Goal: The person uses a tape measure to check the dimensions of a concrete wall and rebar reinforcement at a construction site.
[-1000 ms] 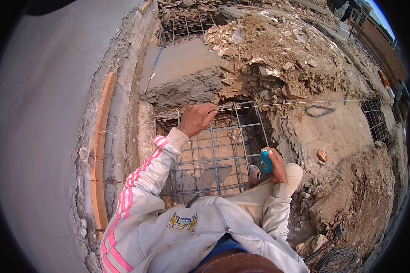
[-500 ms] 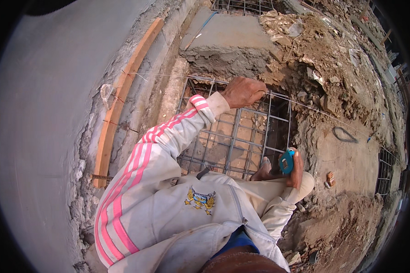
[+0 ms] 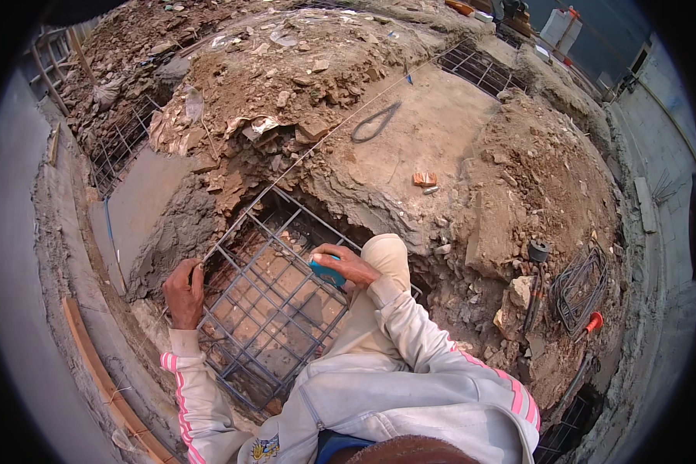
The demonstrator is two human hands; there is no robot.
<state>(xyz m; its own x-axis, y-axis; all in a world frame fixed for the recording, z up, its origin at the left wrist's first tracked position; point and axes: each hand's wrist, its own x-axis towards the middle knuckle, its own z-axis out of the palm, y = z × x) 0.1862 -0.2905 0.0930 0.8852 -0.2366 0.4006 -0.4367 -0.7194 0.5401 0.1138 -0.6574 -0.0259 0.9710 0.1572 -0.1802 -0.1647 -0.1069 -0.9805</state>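
Observation:
My left hand (image 3: 184,294) is closed in a pinch at the left corner of the rebar mesh (image 3: 274,286), on the thin string (image 3: 325,141). The string runs taut along the mesh's far edge and on past the dirt mound. In my right hand (image 3: 349,267) is a teal tape measure (image 3: 329,273), held above the mesh close to my bent knee (image 3: 385,251). No pulled-out blade can be made out. Below the bars lies a pit with a brown, rubble-strewn bottom.
A wooden plank (image 3: 110,387) lies on the ledge at left. Beyond the pit are a dark loop (image 3: 377,122) and a broken brick piece (image 3: 424,179). Coiled wire (image 3: 580,282) and a tool with an orange-red handle (image 3: 593,323) lie at right among rough dirt and rubble.
The view has swung to the right. My left hand has shifted left along the string to the mesh corner. My right hand, still holding the tape measure, has moved inward over the mesh.

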